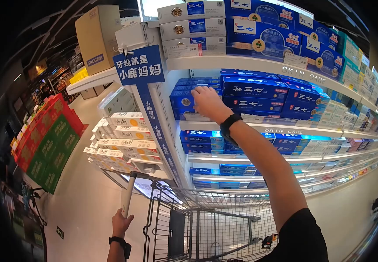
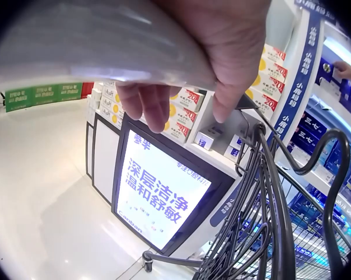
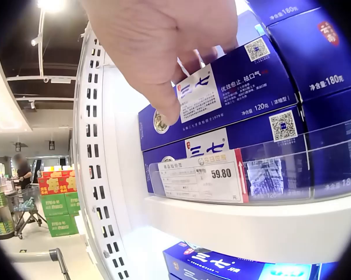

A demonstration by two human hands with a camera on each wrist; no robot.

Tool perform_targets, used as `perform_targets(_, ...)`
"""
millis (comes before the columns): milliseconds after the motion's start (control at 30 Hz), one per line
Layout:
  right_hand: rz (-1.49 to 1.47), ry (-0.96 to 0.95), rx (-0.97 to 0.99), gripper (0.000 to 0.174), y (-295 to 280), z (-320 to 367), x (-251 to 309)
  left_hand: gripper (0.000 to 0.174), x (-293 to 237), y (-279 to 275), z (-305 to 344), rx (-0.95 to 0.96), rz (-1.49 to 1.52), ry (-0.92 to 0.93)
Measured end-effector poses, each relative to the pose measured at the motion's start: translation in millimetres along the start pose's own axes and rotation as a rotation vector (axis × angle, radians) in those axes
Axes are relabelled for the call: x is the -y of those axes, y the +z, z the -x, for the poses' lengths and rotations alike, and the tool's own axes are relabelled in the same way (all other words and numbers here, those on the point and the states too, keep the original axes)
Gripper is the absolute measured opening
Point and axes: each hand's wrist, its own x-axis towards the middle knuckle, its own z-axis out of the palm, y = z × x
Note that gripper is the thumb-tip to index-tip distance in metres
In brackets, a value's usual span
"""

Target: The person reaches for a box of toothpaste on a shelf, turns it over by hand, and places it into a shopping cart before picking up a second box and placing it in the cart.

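Observation:
My right hand (image 1: 210,104) reaches to the left end of a middle shelf and grips a blue toothpaste box (image 3: 245,87). In the right wrist view its thumb presses the front of the box, while the other fingers go over the top edge, their tips partly hidden. This box lies on top of a like blue box (image 3: 245,135), behind a price tag (image 3: 198,178) reading 59.80. Low on the left, my left hand (image 1: 121,223) holds the grey handle (image 1: 128,192) of a shopping cart; in the left wrist view its fingers hang below the bar.
The wire cart basket (image 1: 232,227) stands below the shelves. Left of the perforated upright (image 3: 96,157) are stacked white boxes (image 1: 130,133) over a lit advertising panel (image 2: 158,192). Red and green cartons (image 1: 51,144) stand across the aisle. A person (image 3: 24,175) is farther back.

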Motion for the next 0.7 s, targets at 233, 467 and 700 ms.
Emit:
perform_targets(233, 0.007, 0.082, 0.078, 0.049, -7, -7, 1, 0.057, -12, -6, 7, -0.002, 0.031, -0.012)
perform_targets(467, 0.08, 0.041, 0.006, 0.052, 0, -6, 2, 0.053, -7, -4, 8, -0.016, 0.058, -0.019)
perform_targets(700, 0.12, 0.034, 0.026, 0.063, -2, -12, 0, 0.048, -13, -5, 9, -0.032, 0.074, -0.006)
